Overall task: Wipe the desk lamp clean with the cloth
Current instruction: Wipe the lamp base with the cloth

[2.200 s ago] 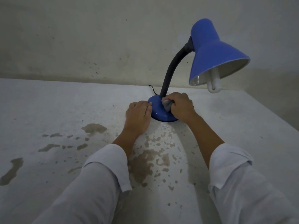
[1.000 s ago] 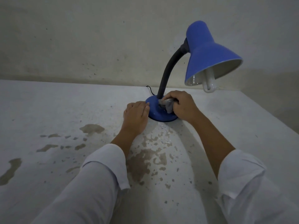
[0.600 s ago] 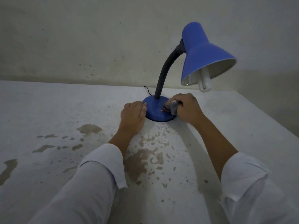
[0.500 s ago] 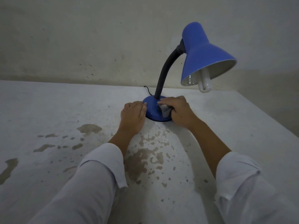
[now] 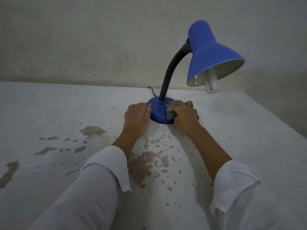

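A blue desk lamp stands on the white table: round blue base [image 5: 157,112], black bendy neck [image 5: 169,75], blue shade [image 5: 211,55] with a white bulb [image 5: 211,84] pointing down to the right. My right hand [image 5: 183,116] presses a small grey cloth [image 5: 170,114] onto the right front of the base. Most of the cloth is hidden under the fingers. My left hand [image 5: 137,117] lies flat on the table with its fingertips against the base's left edge, holding nothing.
The white table [image 5: 58,113] has brown patches of worn paint in front of the lamp and to the left. A stained wall [image 5: 83,39] rises right behind it. The lamp's black cord [image 5: 152,91] runs back from the base. The table's right edge slants off at right.
My right hand has slid the cloth back and forth over the base, now toward its right front. The left hand has stayed at the base's left edge. The view shifted slightly.
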